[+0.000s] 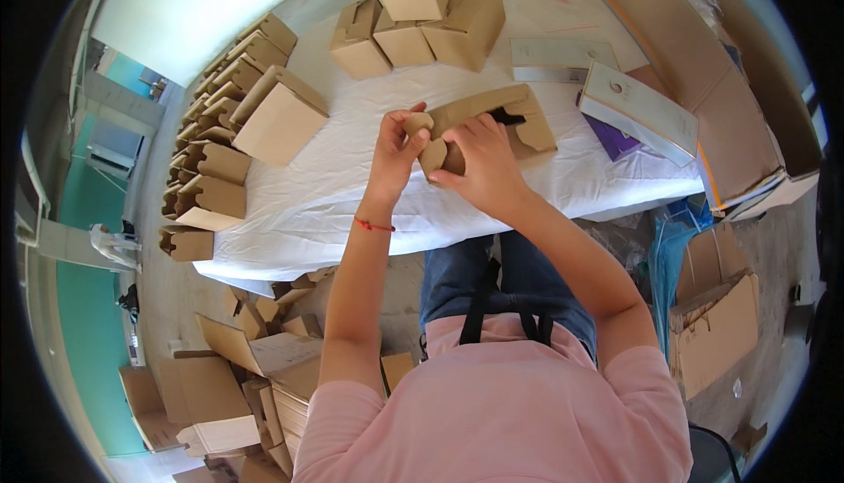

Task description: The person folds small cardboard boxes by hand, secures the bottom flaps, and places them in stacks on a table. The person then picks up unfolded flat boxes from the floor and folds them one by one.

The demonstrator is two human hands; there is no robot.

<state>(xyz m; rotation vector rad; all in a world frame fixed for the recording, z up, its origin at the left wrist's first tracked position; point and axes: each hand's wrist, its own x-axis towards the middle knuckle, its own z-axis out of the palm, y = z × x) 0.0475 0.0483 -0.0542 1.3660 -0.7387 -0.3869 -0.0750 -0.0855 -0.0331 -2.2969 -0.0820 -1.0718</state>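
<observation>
I'd ease this rounded flap (420, 120) evenly along its crease, bracing the brown carton (466, 107) near the white surface's (325, 197) front edge. My left hand (396, 151) pinches the flap, wrist raised; my right hand (486, 162) grasps the carton's near side, knuckles up, forearm slanting inward.

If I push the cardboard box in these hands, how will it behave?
The cardboard box is probably light, since it looks hollow. Its flat walls look fairly stiff, but the thin flap at the left hand may bend easily.
</observation>
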